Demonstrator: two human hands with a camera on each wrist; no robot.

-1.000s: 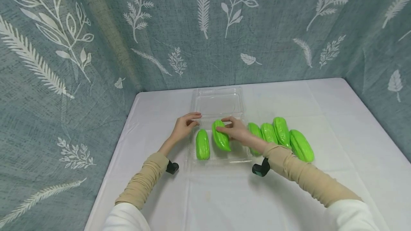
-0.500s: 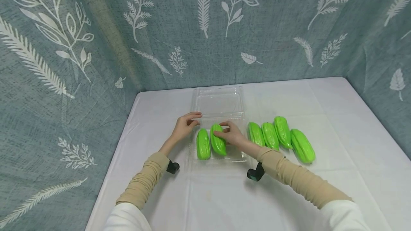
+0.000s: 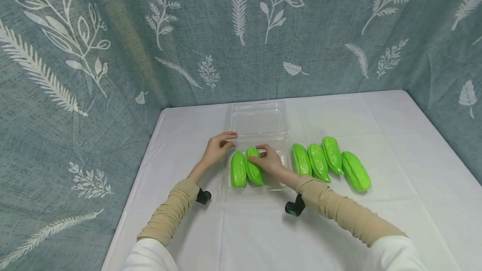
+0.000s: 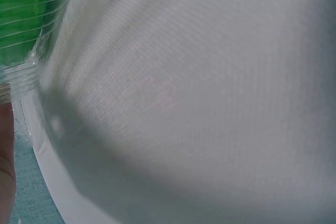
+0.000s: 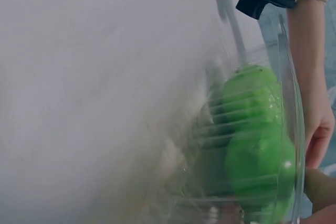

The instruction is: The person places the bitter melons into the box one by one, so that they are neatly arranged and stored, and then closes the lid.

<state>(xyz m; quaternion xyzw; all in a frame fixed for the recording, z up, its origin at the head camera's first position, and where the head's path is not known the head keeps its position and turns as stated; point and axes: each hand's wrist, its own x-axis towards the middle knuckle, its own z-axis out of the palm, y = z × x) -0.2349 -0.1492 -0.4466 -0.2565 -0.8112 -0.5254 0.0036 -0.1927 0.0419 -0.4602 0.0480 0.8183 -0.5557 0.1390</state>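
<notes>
A clear plastic clamshell box (image 3: 280,143) lies with its lid (image 3: 257,119) folded back. Inside its base are two glossy, bright green, ridged, elongated fruits, the left one (image 3: 238,170) lying beside the other (image 3: 253,168). My right hand (image 3: 270,161) grips this second fruit, thumb on top. The left hand (image 3: 216,149) holds the box's left side near the hinge, thumb and fingers bent at the rim. In the left wrist view, a finger (image 4: 5,156) reaches the ribbed box corner. The right wrist view shows green fruit (image 5: 254,98) through the box wall; the right fingers are largely hidden.
Several matching green fruits (image 3: 333,156) lie side by side on the white-covered table (image 3: 339,229), right of the box. A teal curtain (image 3: 211,32) with white leaf prints stands behind and at the sides. Black wrist-worn cameras (image 3: 295,206) hang below the forearms.
My right hand has moved left and slightly toward me with its fruit, lowering it and setting it close beside the first one. The left hand has stayed at the box rim.
</notes>
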